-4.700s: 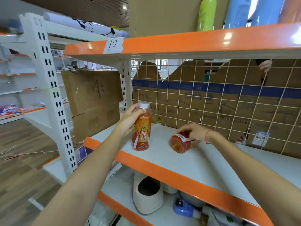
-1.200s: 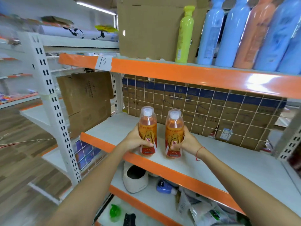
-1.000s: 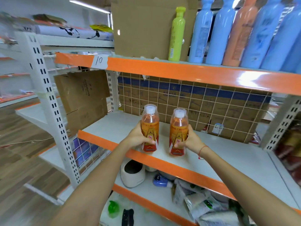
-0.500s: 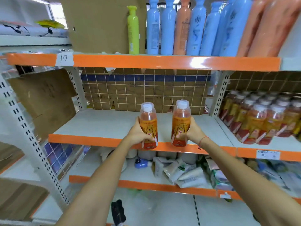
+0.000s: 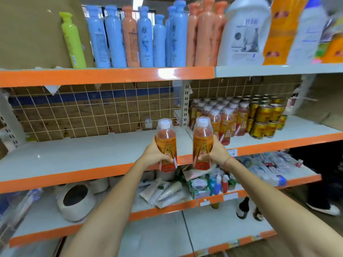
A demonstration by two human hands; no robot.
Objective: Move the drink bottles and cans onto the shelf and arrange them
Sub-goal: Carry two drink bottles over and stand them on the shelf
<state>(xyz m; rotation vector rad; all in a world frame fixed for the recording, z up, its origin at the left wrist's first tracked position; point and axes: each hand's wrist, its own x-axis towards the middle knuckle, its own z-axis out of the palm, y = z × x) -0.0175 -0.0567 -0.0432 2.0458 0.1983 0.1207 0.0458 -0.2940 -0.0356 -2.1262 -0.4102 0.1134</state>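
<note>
Orange bottles [image 5: 166,145] upright, 1 gripped in each of 2 hands [image 5: 216,152], before shelf edge [image 5: 74,173]

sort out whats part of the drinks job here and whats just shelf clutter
Job:
left hand holding a drink bottle
right hand holding a second bottle
stocked bottles
gold cans
middle shelf

Lying about:
blue and orange tall bottles
green bottle
white jug
tubes

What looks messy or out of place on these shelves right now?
The lower shelf: pouches and tubes lie tumbled in a loose heap, not stood in rows. The cardboard backing behind the wire grid has ragged, torn edges. The stocked orange drink bottles and gold cans stand in neat rows.
</note>
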